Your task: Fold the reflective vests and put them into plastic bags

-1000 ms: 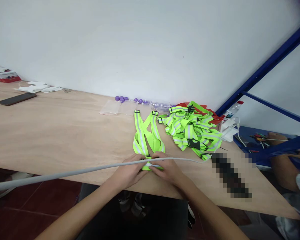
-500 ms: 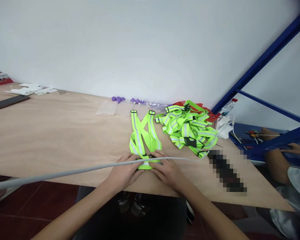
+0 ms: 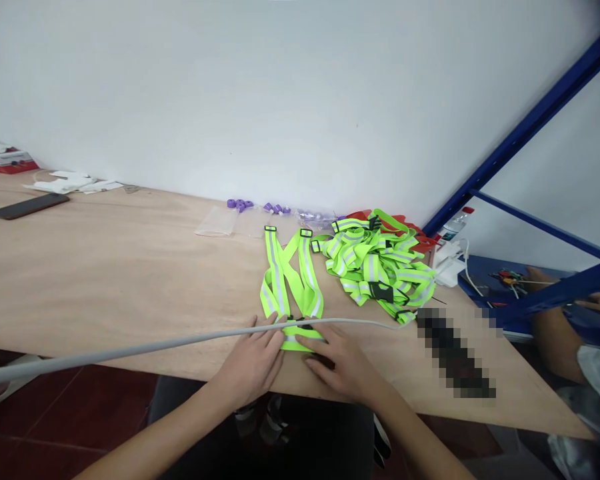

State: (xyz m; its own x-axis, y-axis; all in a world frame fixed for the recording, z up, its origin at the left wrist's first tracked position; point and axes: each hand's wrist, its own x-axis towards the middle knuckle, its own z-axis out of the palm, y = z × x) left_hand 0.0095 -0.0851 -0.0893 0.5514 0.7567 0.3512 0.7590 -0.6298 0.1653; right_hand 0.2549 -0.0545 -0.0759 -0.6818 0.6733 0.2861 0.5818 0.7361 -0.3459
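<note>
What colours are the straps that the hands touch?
The straps are yellow-green, striped silver-grey, seen in the head view.

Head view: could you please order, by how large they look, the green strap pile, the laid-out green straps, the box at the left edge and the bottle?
1. Strap pile
2. Laid-out straps
3. Box, cut off by the picture's edge
4. Bottle, partly hidden

Soft, diffuse light brightens the pale wooden worktop [image 3: 130,280] and the plain white wall [image 3: 230,100] behind it; below the worktop, the dark red tiled floor [image 3: 80,413] is dim. A blocky pixelated patch [image 3: 455,353] masks part of the worktop's right end.
</note>
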